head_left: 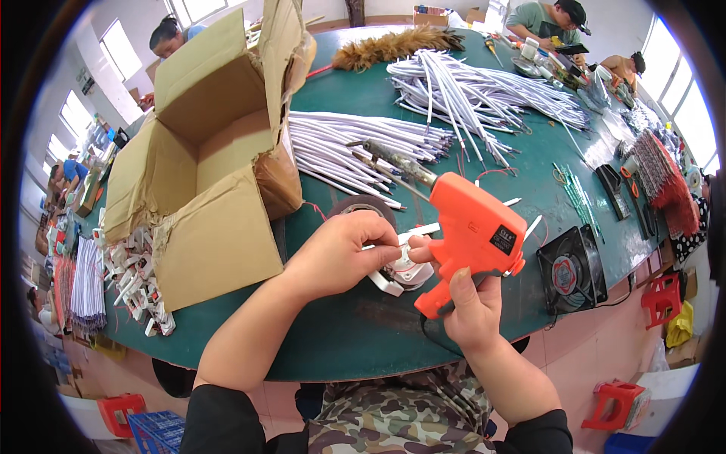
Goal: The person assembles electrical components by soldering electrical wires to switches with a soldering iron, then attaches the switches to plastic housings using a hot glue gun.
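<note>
An orange soldering gun (473, 223) is held in my right hand (475, 306), which is wrapped round its handle. The gun's metal tip points up and to the left, away from me. My left hand (336, 253) is closed in a pinch on what looks like a thin wire, close above a white plastic part (408, 274). A fingertip of my right hand reaches toward that same part. Behind my left hand is a dark round object (361, 206), partly hidden by it.
A large open cardboard box (219, 257) stands on the green table (333, 344) to the left, beside piled white plastic pieces (136, 276). Bundles of white cables (355, 144) lie farther back. At right are a black fan (572, 268) and orange-handled scissors (631, 181). Other people sit around.
</note>
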Demonstrator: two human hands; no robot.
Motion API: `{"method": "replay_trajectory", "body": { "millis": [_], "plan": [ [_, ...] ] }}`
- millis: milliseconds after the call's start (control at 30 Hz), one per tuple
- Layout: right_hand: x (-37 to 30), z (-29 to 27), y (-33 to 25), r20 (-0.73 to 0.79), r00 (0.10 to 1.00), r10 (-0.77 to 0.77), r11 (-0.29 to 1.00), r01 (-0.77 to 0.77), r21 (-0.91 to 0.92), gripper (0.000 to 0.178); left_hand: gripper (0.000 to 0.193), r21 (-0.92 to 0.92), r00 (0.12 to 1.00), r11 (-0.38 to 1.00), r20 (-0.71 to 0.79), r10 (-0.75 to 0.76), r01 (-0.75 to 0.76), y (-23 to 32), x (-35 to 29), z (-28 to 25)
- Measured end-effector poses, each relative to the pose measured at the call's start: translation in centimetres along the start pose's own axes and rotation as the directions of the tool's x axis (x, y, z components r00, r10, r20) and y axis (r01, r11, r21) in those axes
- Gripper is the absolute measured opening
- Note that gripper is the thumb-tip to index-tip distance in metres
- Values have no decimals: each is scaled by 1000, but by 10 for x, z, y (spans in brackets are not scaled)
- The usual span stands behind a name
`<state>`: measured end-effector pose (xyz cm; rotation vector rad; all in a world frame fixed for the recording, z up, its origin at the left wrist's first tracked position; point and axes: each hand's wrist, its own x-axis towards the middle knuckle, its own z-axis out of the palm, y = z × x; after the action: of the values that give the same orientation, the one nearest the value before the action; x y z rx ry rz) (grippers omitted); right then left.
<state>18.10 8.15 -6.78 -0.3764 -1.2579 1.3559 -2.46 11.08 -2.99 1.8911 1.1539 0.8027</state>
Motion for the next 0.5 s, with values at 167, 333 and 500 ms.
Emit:
{"method": "replay_trajectory", "body": {
  "millis": [167,333,500],
  "plan": [
    [-1,-1,2,-66,998,-2,999,5,45,38,10,14,993,999,-110,-29,31,6,4,9],
    [-3,-2,0,-100,995,4,997,4,72,40,8,59,992,991,-35,-121,123,15,7,4],
    [-2,-1,-8,-120,993,18,994,-5,107,41,7,62,991,989,15,-134,132,18,10,1]
  ]
}}
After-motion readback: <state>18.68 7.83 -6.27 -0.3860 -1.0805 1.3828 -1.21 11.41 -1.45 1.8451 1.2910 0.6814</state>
